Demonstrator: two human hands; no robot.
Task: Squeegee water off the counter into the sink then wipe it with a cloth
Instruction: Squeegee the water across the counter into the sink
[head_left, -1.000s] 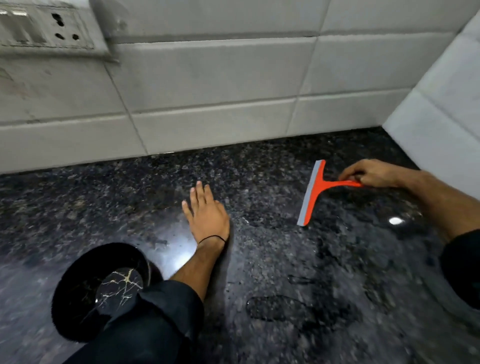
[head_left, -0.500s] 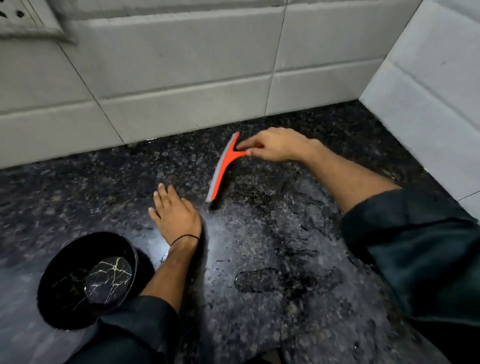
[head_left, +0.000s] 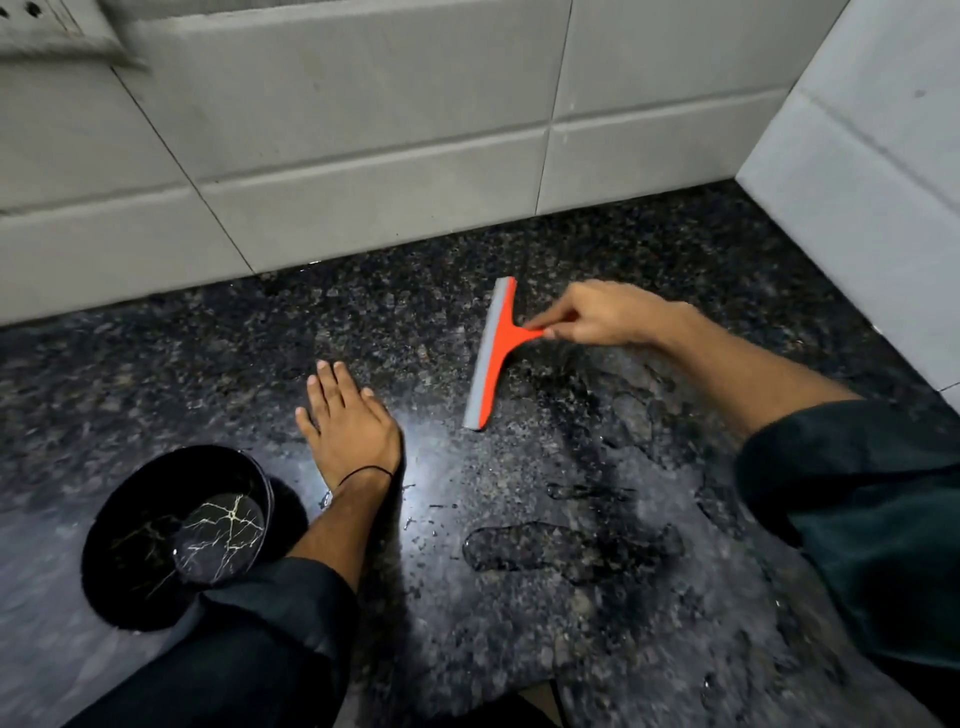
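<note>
Right hand (head_left: 608, 314) is pinching the squeegee (head_left: 496, 353) handle — blade lying front-to-back, leftward of it; left hand (head_left: 350, 421) is resting flat, fingers together.

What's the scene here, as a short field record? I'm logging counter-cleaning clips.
surface: dark speckled counter, wet with puddles
tool: orange squeegee, blade on the counter
right hand: grips the squeegee handle
left hand: flat on the counter, empty
other: black bowl beside the left wrist
sink: not in view
cloth: not in view
</note>
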